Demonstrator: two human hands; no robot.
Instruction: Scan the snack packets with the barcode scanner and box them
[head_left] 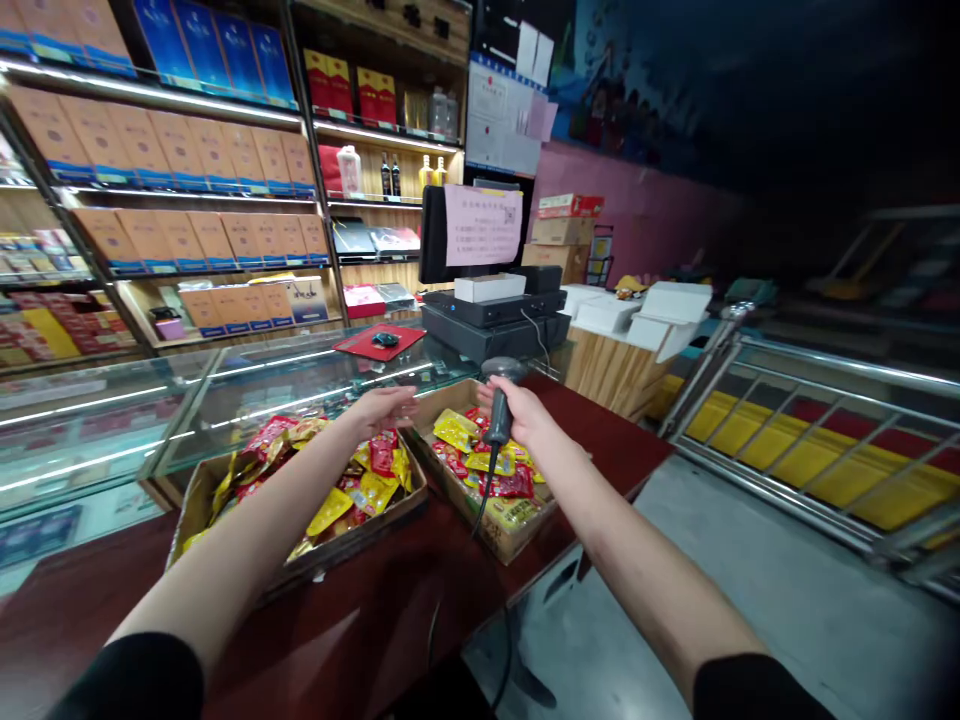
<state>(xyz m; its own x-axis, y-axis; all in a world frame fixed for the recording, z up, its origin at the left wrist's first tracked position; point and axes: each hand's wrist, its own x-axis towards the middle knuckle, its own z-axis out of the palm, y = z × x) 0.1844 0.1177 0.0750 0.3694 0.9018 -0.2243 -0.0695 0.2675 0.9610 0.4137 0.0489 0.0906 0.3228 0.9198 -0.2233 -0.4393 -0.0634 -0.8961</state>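
My right hand [519, 408] is wrapped round the handle of a dark barcode scanner [499, 415], held above the right cardboard box [506, 548]. The scanner's head faces away from me, and its black cable hangs down over the box. My left hand [386, 408] reaches over the far edge of the left cardboard box [184, 510], with its fingers stretched out and nothing held. Both boxes hold a heap of small red and yellow snack packets [330, 510].
Behind the boxes are a glass display counter [247, 385], a red mat [379, 342] with a mouse, and a monitor [433, 235] on a black cash drawer [465, 335]. Shelves of boxes stand at the left. A metal railing [810, 370] runs along the right.
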